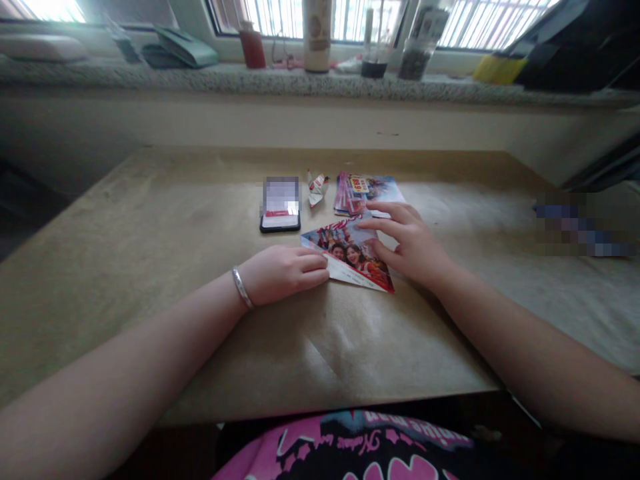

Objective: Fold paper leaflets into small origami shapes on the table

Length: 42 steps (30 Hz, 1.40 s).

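Note:
A glossy printed flyer [355, 250], folded into a pointed shape with a white strip along its near edge, lies on the table. My left hand [287, 272], with a silver bangle at the wrist, has its fingers pressed together on the flyer's left edge; the thumb is hidden. On the flyer's right side rests my right hand [413, 240], fingers apart and lightly bent, tips touching the paper. Just beyond are a stack of printed flyers [387, 189] and a small folded paper figure [317, 189].
A phone [281, 205] with a lit, blurred screen lies beyond my left hand. The table [165, 267] reaches back to a wall below a stone sill [225, 80]. A red bottle [252, 48], other containers and a dark bag [580, 53] stand on the sill.

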Motion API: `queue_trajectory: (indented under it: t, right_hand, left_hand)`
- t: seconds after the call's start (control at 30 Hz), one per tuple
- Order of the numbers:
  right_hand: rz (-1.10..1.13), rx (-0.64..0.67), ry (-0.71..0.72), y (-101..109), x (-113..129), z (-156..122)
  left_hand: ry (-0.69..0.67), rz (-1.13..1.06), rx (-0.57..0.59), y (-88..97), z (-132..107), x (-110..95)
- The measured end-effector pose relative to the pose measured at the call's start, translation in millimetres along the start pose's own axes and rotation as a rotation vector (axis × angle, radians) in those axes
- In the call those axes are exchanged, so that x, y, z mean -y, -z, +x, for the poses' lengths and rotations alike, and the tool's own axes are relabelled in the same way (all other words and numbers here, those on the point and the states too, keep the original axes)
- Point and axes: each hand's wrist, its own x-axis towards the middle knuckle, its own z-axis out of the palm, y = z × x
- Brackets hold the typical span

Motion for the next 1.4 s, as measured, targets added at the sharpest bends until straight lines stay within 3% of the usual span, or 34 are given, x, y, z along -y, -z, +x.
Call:
queue_trajectory:
  t: [0.2, 0.33, 0.8, 0.93, 1.13, 1.27, 1.4]
  right_hand:
    - [0.073, 0.016, -0.033, -2.0, -2.1, 1.0]
    - [0.079, -0.003, -0.128, -2.9, -3.5, 0.6]
    - [0.312, 0.217, -0.459, -10.0, -19.0, -5.1]
    - [0.275, 0.106, -0.483, -18.0, -23.1, -6.8]
    - [0.161, -0.107, -0.501, -29.0, -24.8, -7.9]
    - [0.157, -0.081, -0.543, -29.3, -22.7, -7.5]
    - [0.207, 0.033, -0.554, -24.0, -18.0, -5.8]
  left_hand:
    - [-0.037, 0.001, -0.054, 4.2, 2.0, -4.9]
    - [-0.020, 0.026, -0.044, 4.7, 2.8, -4.0]
    - [0.256, -0.003, 0.018, -1.0, -0.6, 1.3]
    - [0.307, -0.007, 0.017, -1.2, -0.8, 1.6]
    - [0.239, -0.059, 0.026, 1.9, 1.5, -0.9]
    - [0.189, -0.096, 0.020, 2.7, 3.1, -4.9]
    - [0.170, -0.121, 0.040, 3.0, 4.2, -7.4]
